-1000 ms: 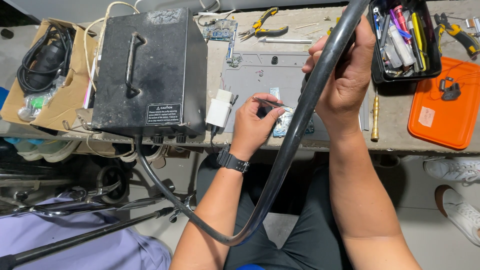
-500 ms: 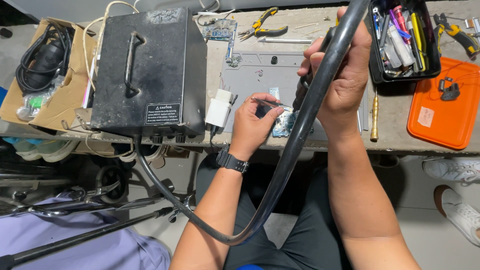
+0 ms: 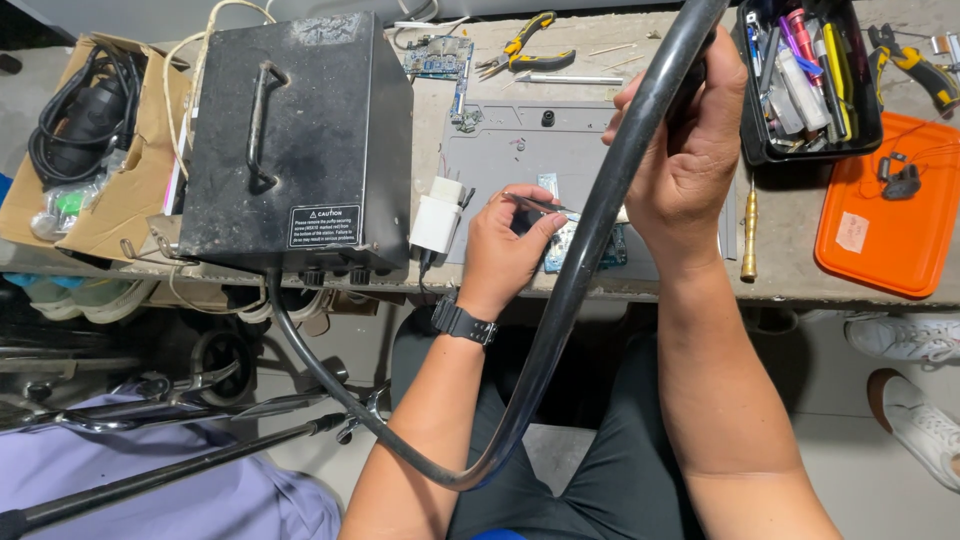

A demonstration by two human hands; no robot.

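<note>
Barely anything has shifted over the last second: the left hand (image 3: pixel 505 250) keeps pinching the tweezers (image 3: pixel 538 205) over the small circuit board (image 3: pixel 580 250) on the grey mat (image 3: pixel 520 150), while the right hand (image 3: pixel 690 150) stays clenched around the black hose (image 3: pixel 560 300), so the work looks mid-step.

The grey mat (image 3: pixel 520 150) above the hands lies mostly bare, giving room to pass. The black box (image 3: pixel 300 140) walls off the left, the black tool tray (image 3: pixel 760 150) the right, and the thick black hose (image 3: pixel 600 220) crosses diagonally between both hands.
</note>
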